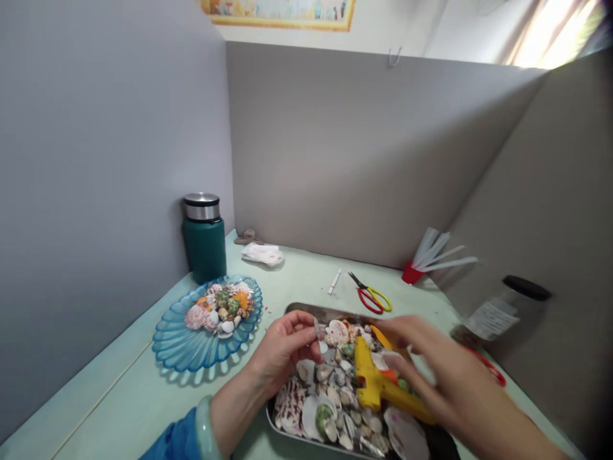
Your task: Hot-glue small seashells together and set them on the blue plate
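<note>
My left hand (pixel 282 348) hovers over the left part of a metal tray (pixel 306 309) full of seashells, its fingers pinched on a small shell (pixel 320 330). My right hand (pixel 445 377), blurred by motion, is over the tray's right side, at a yellow glue gun (pixel 371 377) that lies across the shells; whether its fingers grip the gun is unclear. To the left stands a blue glass plate (pixel 182 348) holding a small heap of coloured shells (pixel 221 308).
A green flask (pixel 204 239) stands by the left wall. Red and yellow scissors (pixel 370 296) and a small white stick (pixel 334 281) lie behind the tray. A red cup of glue sticks (pixel 431 259), a dark-lidded jar (pixel 502 310) and white cloth (pixel 262 253) are near the walls.
</note>
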Demonstrator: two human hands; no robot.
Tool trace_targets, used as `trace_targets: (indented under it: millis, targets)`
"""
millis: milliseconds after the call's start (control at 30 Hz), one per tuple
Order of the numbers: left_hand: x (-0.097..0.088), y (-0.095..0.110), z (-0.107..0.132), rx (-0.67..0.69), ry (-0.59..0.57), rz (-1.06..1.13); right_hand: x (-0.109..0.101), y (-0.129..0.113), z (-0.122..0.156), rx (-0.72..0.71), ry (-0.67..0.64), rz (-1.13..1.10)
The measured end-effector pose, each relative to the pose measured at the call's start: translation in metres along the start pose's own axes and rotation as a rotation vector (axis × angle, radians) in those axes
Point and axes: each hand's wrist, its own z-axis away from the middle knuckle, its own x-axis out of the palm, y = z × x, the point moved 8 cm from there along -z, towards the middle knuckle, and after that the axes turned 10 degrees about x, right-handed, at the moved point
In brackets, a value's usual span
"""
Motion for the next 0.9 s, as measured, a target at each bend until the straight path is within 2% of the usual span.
trace_targets:
  millis: [100,167,267,367,533,667,733,900]
  targets:
    - [-0.002,0.004,0.0,0.02,0.014,-0.032,0.042,0.009,0.009,0.012,-0.21,0.226]
    - [-0.001,0.005,0.0,0.029,0.019,-0.053,0.054,0.018,0.018,0.081,-0.21,0.339]
    - [0.001,0.006,0.001,0.032,0.014,-0.09,0.061,0.02,0.027,0.124,-0.211,0.392]
    - [0.001,0.008,0.001,0.046,0.018,-0.134,0.056,0.018,0.028,0.091,-0.202,0.318]
    - [-0.008,0.02,-0.003,0.128,0.087,-0.208,0.025,0.028,0.02,0.088,-0.124,-0.076]
    - [-0.015,0.027,-0.005,0.176,0.142,-0.257,0.006,0.036,0.004,0.304,0.014,-0.548]
    - [-0.014,0.027,-0.005,0.183,0.15,-0.276,0.014,0.026,-0.004,0.394,-0.003,-0.723]
    - [-0.004,0.023,0.001,0.152,0.111,-0.336,0.058,-0.012,-0.023,0.447,-0.127,-1.108]
